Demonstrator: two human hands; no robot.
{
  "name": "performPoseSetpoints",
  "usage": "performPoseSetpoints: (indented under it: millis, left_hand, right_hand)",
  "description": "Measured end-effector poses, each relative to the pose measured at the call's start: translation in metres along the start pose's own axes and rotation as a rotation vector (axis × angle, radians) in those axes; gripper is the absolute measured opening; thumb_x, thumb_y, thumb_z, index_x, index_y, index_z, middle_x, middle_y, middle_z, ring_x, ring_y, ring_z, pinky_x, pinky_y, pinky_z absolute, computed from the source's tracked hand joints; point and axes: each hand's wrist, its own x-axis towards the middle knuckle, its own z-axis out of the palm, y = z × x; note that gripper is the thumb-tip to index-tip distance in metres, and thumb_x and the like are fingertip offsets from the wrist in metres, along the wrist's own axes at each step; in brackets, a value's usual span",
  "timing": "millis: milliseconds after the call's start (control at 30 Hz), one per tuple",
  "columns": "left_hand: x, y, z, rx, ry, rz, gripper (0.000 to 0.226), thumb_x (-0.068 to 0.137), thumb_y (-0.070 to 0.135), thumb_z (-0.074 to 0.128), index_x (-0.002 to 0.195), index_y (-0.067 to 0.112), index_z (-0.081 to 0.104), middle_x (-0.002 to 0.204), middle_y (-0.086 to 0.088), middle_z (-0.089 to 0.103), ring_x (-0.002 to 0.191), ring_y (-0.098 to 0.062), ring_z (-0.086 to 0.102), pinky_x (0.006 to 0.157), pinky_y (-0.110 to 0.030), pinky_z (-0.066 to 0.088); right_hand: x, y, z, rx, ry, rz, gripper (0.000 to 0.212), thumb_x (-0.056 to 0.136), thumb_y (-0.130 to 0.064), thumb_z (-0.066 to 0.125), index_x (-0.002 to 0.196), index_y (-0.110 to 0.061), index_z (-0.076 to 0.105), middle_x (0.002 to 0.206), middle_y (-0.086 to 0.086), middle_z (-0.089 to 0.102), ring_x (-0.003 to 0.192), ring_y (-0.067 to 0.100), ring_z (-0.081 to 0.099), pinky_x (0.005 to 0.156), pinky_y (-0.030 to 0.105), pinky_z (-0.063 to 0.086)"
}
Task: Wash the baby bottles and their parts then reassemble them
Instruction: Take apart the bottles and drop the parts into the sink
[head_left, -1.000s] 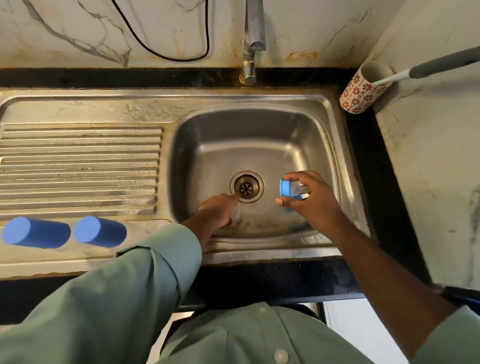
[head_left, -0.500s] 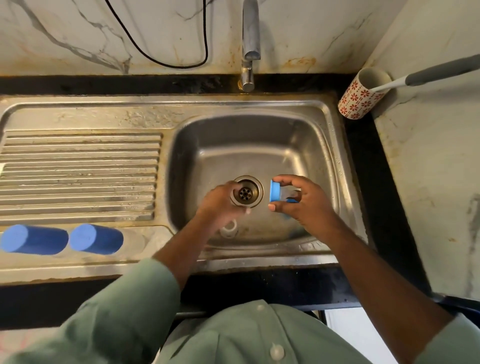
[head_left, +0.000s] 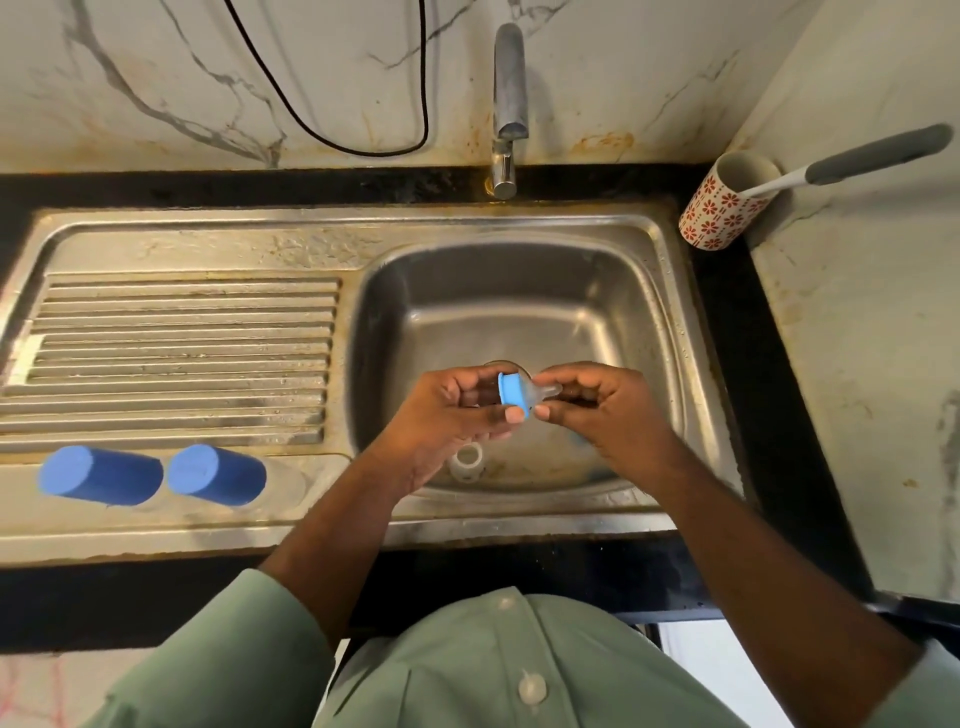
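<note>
Over the sink basin (head_left: 597, 291) both my hands hold one small part: a blue screw ring (head_left: 511, 395) with a clear teat (head_left: 545, 391) sticking out of it to the right. My left hand (head_left: 457, 415) grips the ring with thumb and fingers. My right hand (head_left: 602, 410) pinches the teat's tip. A clear round part (head_left: 467, 460) lies on the basin floor below my left wrist. Two blue bottles (head_left: 101, 475) (head_left: 218, 475) lie on their sides on the draining board's front ledge.
The tap (head_left: 509, 104) stands behind the basin; no water runs from it. A red-flowered cup (head_left: 727, 208) with a grey-handled brush (head_left: 878, 153) leans at the back right corner. A black cable (head_left: 363, 140) hangs on the marble wall. The ribbed draining board (head_left: 176, 358) lies left.
My left hand rose from the basin floor and took hold of the blue ring. My right hand shifted its grip to the teat. Both hands lifted above the drain.
</note>
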Motion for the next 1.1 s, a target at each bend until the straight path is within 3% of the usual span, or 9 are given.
performPoseSetpoints:
  millis: [100, 200, 467, 700, 800, 900, 1000, 1100]
  left_hand:
    - [-0.005, 0.004, 0.0, -0.026, -0.028, -0.014, 0.044, 0.077, 0.014, 0.073, 0.12, 0.007, 0.068, 0.109, -0.02, 0.072, 0.097, -0.03, 0.071, 0.079, -0.033, 0.059]
    - [-0.01, 0.005, 0.0, -0.109, -0.058, -0.059, 0.045, 0.08, 0.019, 0.067, 0.121, 0.0, 0.065, 0.109, -0.024, 0.07, 0.099, -0.034, 0.071, 0.078, -0.033, 0.059]
    - [-0.017, 0.019, -0.006, -0.272, -0.156, -0.296, 0.038, 0.081, 0.027, 0.061, 0.104, -0.002, 0.069, 0.093, -0.022, 0.072, 0.078, -0.025, 0.074, 0.069, -0.032, 0.062]
    - [-0.022, 0.006, -0.004, -0.351, -0.182, -0.493, 0.043, 0.082, 0.034, 0.059, 0.092, -0.004, 0.077, 0.091, -0.023, 0.072, 0.069, -0.02, 0.073, 0.064, -0.028, 0.062]
    - [-0.022, 0.0, -0.003, -0.409, -0.146, -0.549, 0.047, 0.081, 0.036, 0.062, 0.091, -0.008, 0.075, 0.09, -0.024, 0.071, 0.063, -0.02, 0.072, 0.061, -0.028, 0.062]
    - [-0.018, 0.0, -0.003, -0.394, -0.13, -0.553, 0.051, 0.08, 0.041, 0.063, 0.091, -0.008, 0.075, 0.083, -0.022, 0.071, 0.057, -0.019, 0.071, 0.057, -0.026, 0.061]
    - [-0.015, 0.004, -0.003, -0.427, -0.138, -0.558, 0.058, 0.078, 0.047, 0.064, 0.093, -0.008, 0.074, 0.079, -0.02, 0.071, 0.055, -0.019, 0.07, 0.054, -0.027, 0.061]
    - [-0.013, 0.008, -0.001, -0.411, -0.159, -0.532, 0.061, 0.078, 0.049, 0.064, 0.101, -0.007, 0.073, 0.085, -0.022, 0.073, 0.059, -0.02, 0.072, 0.056, -0.027, 0.061]
  right_hand:
    - [0.0, -0.007, 0.001, -0.056, 0.013, -0.119, 0.034, 0.073, 0.004, 0.079, 0.09, -0.025, 0.071, 0.086, -0.006, 0.069, 0.075, -0.003, 0.065, 0.07, 0.011, 0.049]
    - [0.003, -0.013, -0.003, -0.197, -0.027, -0.22, 0.03, 0.073, -0.001, 0.081, 0.09, -0.023, 0.073, 0.086, -0.003, 0.069, 0.077, 0.005, 0.066, 0.072, 0.016, 0.052]
    - [0.011, -0.029, -0.008, -0.516, -0.25, -0.598, 0.011, 0.076, -0.008, 0.076, 0.087, -0.006, 0.077, 0.086, 0.003, 0.071, 0.076, 0.014, 0.067, 0.068, 0.03, 0.055]
    - [0.018, -0.035, -0.01, -0.757, -0.515, -0.613, 0.007, 0.079, -0.013, 0.071, 0.082, -0.007, 0.075, 0.082, 0.005, 0.067, 0.072, 0.014, 0.061, 0.063, 0.034, 0.05]
    - [0.01, -0.031, -0.007, -0.841, -0.599, -0.703, 0.015, 0.086, -0.014, 0.059, 0.082, -0.006, 0.072, 0.096, 0.007, 0.064, 0.073, 0.018, 0.062, 0.058, 0.036, 0.053]
    - [0.009, -0.034, -0.009, -0.83, -0.607, -0.72, 0.019, 0.09, -0.015, 0.055, 0.089, -0.006, 0.072, 0.113, 0.013, 0.058, 0.073, 0.019, 0.063, 0.058, 0.031, 0.053]
    - [0.011, -0.034, -0.016, -0.86, -0.571, -0.79, 0.023, 0.086, -0.007, 0.062, 0.106, -0.006, 0.073, 0.108, 0.017, 0.058, 0.078, 0.016, 0.06, 0.063, 0.022, 0.051]
    - [0.01, -0.027, -0.02, -0.805, -0.465, -0.783, 0.03, 0.091, -0.018, 0.051, 0.11, -0.01, 0.073, 0.101, 0.013, 0.059, 0.081, 0.012, 0.056, 0.068, 0.019, 0.047]
